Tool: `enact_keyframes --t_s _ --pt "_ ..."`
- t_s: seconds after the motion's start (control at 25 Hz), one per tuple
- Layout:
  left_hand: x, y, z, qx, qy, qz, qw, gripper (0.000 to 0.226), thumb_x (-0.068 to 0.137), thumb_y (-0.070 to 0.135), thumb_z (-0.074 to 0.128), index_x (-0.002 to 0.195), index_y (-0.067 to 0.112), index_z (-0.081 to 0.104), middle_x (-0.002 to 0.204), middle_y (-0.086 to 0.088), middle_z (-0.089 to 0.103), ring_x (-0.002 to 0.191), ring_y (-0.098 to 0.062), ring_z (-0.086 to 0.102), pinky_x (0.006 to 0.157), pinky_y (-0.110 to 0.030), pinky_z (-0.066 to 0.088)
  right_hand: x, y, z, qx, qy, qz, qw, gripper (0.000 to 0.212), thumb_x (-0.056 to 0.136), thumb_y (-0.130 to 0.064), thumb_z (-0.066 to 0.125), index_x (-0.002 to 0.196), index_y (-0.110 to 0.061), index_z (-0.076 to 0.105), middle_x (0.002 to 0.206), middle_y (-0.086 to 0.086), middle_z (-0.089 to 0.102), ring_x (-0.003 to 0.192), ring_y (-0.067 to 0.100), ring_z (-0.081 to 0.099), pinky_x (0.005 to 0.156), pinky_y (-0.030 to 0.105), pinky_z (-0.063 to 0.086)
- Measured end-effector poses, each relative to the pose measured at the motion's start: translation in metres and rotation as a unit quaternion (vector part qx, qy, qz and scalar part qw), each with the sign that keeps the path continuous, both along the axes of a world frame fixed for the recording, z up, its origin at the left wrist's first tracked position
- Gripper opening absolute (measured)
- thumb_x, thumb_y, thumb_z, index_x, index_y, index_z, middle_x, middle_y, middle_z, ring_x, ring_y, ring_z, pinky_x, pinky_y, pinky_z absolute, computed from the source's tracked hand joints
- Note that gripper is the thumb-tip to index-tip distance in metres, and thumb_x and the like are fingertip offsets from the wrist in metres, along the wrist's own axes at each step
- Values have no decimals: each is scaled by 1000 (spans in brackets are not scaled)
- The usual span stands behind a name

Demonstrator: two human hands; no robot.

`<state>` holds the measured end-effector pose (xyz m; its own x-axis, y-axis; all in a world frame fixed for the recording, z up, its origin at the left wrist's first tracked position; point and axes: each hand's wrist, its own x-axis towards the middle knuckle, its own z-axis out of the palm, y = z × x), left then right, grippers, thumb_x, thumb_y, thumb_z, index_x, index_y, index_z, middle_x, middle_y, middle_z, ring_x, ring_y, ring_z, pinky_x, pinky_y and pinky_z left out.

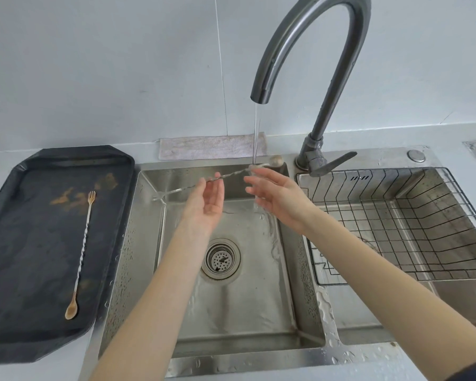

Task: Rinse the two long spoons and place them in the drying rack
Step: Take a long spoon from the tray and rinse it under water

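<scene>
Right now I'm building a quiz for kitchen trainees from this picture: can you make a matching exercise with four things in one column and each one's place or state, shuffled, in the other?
Things:
1. Spoon
2. Second spoon
3. Rack
4. Cloth

Places or states:
A. Sits in the right basin, with nothing in it
B. Lies on the dark tray
C. Lies flat on the counter behind the sink
D. Held under the running water, between the left hand and right hand

Pairs: 1-B, 2-D, 3-A, 4-C
</scene>
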<state>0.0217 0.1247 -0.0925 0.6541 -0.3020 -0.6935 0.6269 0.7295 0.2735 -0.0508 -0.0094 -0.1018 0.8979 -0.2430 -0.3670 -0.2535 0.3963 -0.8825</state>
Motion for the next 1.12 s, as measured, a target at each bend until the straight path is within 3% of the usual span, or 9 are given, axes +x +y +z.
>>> enact_keyframes --t_s 0.12,0.28,0.44,0.56,0.64,0.84,0.92,1.04,1.12 --pt "-7 -1 -5 -16 15 -8 1000 20 90 3 52 71 -2 55 50 -15 66 42 -21 67 47 -27 58 11 6 1 7 -7 -23 1000 14 90 -8 55 99 -15 64 68 -10 65 60 -4 64 58 10 49" --pt "-15 -3 -11 -7 22 -35 999 21 91 5 51 72 -2 55 48 -14 67 42 -19 68 45 -25 58 17 16 0 1 -12 -38 999 18 94 -10 48 99 -12 65 82 -4 62 63 -3 63 57 7 51" --pt "-20 1 -22 106 8 -172 979 21 90 17 55 73 5 55 71 -3 63 62 -14 67 54 -28 58 20 17 4 -62 -5 -30 998 20 97 -14 43 99 -16 63 88 -4 65 68 1 64 64 8 54" --pt "-21 5 -23 276 -92 -318 902 20 92 21 53 73 14 55 75 3 59 71 -10 61 65 -24 48 23 15 2 -165 16 -20 986 20 96 -14 45 102 -12 65 84 -4 66 73 5 63 70 12 53" --pt "-20 1 -13 372 -212 -299 853 13 93 18 50 86 12 59 77 5 60 71 -7 60 67 -21 47 24 14 1 -216 26 -23 976 24 94 -15 49 107 -6 66 79 -6 66 72 6 62 74 14 52" --pt "-14 -22 27 418 -465 -280 728 26 88 17 59 113 11 59 94 11 58 82 4 53 62 -5 48 21 17 7 -323 51 -21 945 24 91 -16 50 96 -5 71 70 -2 67 67 12 64 80 29 53" --pt "-12 -34 30 465 -502 -291 668 29 85 20 62 113 12 60 107 5 60 89 -4 54 72 -10 51 20 19 12 -369 57 -22 927 26 91 -14 48 85 -5 72 70 3 68 69 16 63 74 21 51" --pt "-7 -46 26 499 -507 -267 650 16 84 19 62 97 10 67 109 -2 69 90 -12 58 83 -37 53 17 21 14 -421 68 -10 904 36 89 -11 48 54 -17 51 51 -8 51 50 5 44 45 7 35" --pt "-2 -50 25 465 -499 -287 672 9 85 16 61 89 11 66 108 -7 71 89 -16 64 86 -36 52 16 17 11 -436 69 3 897 27 88 -12 50 62 -12 56 51 -9 50 50 6 43 45 9 34"
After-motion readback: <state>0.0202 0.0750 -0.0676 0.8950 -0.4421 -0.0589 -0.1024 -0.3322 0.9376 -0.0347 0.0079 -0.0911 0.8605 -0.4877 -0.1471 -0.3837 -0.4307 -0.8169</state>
